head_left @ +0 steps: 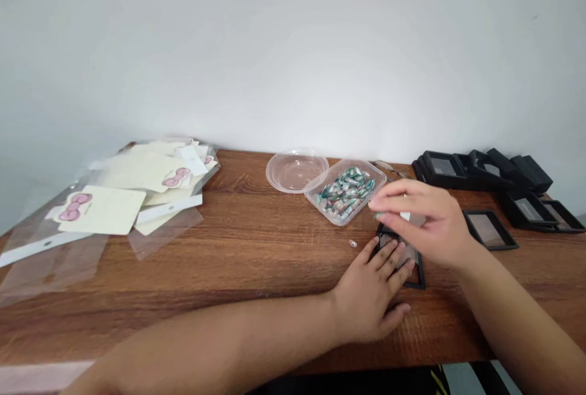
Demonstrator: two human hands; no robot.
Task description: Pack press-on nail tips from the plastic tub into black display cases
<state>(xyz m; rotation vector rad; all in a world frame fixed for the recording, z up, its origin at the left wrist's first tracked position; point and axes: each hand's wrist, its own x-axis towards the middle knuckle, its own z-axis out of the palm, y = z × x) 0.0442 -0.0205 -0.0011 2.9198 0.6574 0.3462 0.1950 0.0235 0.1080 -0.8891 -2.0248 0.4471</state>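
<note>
My left hand (373,297) lies with its fingers outstretched on a black frame box (419,276) that has a clear window. The fingertips press on that window and hide part of it. Above the far end of the box, my right hand (425,221) is closed in a pinch, with a tiny greenish piece (378,215) at its fingertips, mostly hidden. Just left of this hand stands a clear plastic tray (341,221) of small glossy green and pinkish pieces (350,190). One loose shiny piece (352,243) rests on the table by the left fingertips.
A round clear lid (296,175) touches the tray's left side. Several black frame boxes (485,169) are piled at the right, with a single black frame (491,230) nearer. Cream cards in clear sleeves (107,215) cover the left of the wooden table (247,242). A wall rises behind.
</note>
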